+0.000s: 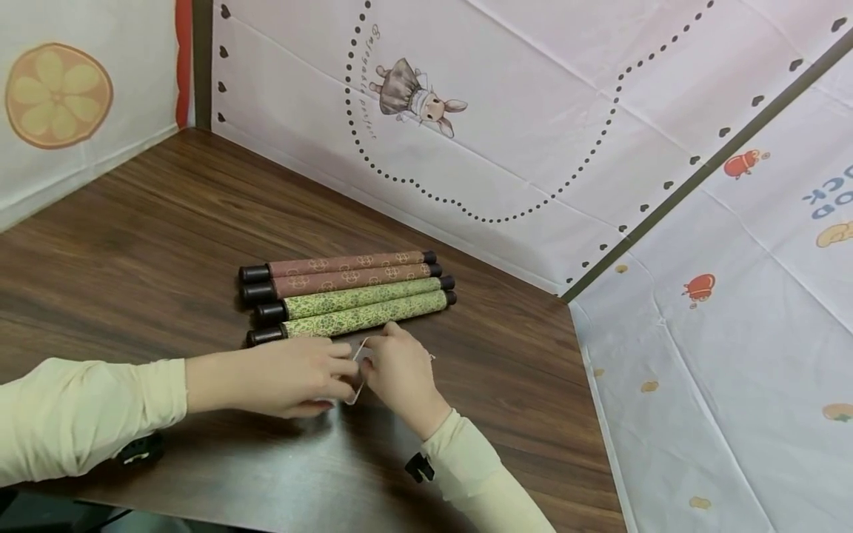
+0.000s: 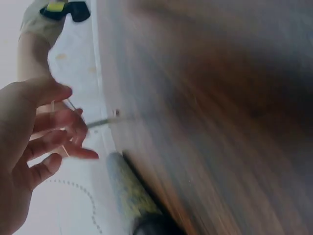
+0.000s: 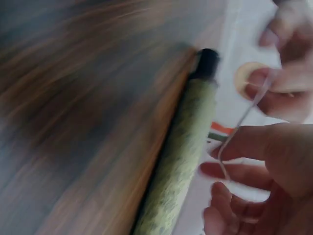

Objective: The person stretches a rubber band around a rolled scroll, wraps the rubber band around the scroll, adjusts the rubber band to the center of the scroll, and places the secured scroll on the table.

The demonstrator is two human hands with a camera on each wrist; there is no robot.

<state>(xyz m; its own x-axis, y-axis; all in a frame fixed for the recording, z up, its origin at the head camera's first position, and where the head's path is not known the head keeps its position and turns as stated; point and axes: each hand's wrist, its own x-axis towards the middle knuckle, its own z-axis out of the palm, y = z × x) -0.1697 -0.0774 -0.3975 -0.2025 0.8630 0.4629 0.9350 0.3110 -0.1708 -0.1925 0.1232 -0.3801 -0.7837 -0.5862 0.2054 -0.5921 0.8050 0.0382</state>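
A thin pale string (image 1: 358, 354) is stretched between my two hands, just in front of the nearest green patterned scroll (image 1: 366, 314). My left hand (image 1: 300, 377) pinches one part of it with curled fingers, blurred at the upper right of the right wrist view. The right hand (image 1: 402, 374) holds the other part at its fingertips, and in the right wrist view the string (image 3: 239, 122) bends round them. Close to both hands, the scroll (image 3: 178, 156) lies rolled up with a black end knob.
Another green scroll (image 1: 363, 296) and two reddish-brown scrolls (image 1: 353, 279) with black knobs lie side by side behind it. They rest on a dark wood table (image 1: 166, 222). Printed cloth walls (image 1: 533, 111) rise behind and on both sides.
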